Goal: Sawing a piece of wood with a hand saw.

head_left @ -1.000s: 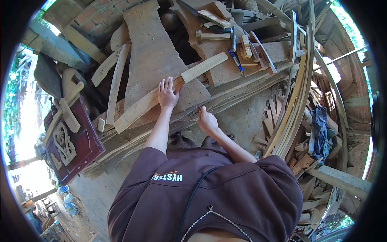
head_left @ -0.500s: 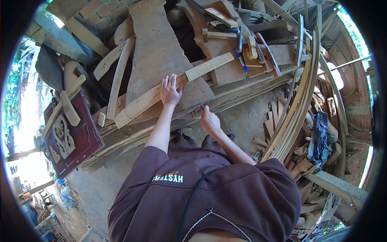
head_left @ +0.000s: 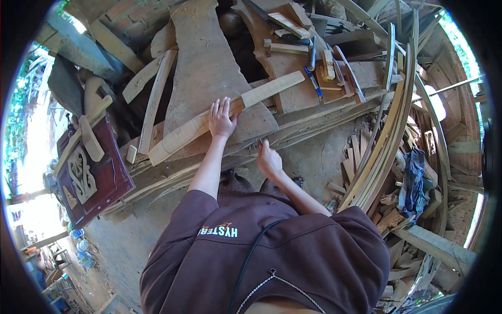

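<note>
Right hand (head_left: 270,161) has edged back, closed round a dark tool (head_left: 260,142); left hand (head_left: 222,124) lies flat on board (head_left: 183,136)

- On the chest of the brown shirt (head_left: 314,256) there is one line of big white letters (head_left: 222,232), printed in block capitals.
- Close by these letters stands a smaller orange writing (head_left: 209,228), in handwriting style; it is too small to be read.

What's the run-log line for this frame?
left hand: palm down on pale board | right hand: closed on dark tool, kind unclear | board: lying across brown slab
</note>
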Tool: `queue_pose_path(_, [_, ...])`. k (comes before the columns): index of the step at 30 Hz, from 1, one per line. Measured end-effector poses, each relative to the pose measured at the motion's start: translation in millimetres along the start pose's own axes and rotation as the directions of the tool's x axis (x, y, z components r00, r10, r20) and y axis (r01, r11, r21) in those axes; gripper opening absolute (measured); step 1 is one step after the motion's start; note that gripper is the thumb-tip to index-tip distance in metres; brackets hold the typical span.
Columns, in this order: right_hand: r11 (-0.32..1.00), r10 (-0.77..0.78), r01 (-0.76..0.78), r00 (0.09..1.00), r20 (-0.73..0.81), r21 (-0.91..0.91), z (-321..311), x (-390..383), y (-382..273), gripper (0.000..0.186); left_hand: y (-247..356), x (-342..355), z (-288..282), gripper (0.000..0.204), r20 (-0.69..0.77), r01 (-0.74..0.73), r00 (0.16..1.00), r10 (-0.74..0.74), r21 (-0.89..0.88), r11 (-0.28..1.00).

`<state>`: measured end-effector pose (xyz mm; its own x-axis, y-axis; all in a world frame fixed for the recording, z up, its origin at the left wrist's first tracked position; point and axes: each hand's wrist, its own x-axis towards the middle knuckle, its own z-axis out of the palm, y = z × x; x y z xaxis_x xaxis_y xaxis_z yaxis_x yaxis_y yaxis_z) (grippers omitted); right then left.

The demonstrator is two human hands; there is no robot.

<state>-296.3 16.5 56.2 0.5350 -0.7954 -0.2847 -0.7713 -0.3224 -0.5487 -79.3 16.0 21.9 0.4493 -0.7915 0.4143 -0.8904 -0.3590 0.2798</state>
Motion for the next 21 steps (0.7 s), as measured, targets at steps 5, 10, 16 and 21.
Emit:
queue_pose_path(5, [0.998,-0.009,0.016,0.994,-0.109,0.062,0,59,-17,0.025,12,3,3,0.059,-0.004,-0.026,1.000,0.025,-0.047,0.999])
queue_pose_path(10, [0.997,0.011,-0.006,0.998,-0.066,0.075,12,22,-7,0.026,3,-5,3,0.058,-0.004,-0.006,1.000,0.005,-0.050,0.999])
queue_pose_path(16, [0.998,0.023,-0.022,1.000,-0.011,0.065,4,9,-4,0.025,5,1,1,0.058,-0.025,0.016,1.000,-0.017,-0.042,0.999])
queue_pose_path(21, [0.997,-0.011,0.020,0.993,-0.117,0.076,1,60,-23,0.028,3,-1,7,0.061,0.010,-0.002,1.000,0.002,-0.045,0.999])
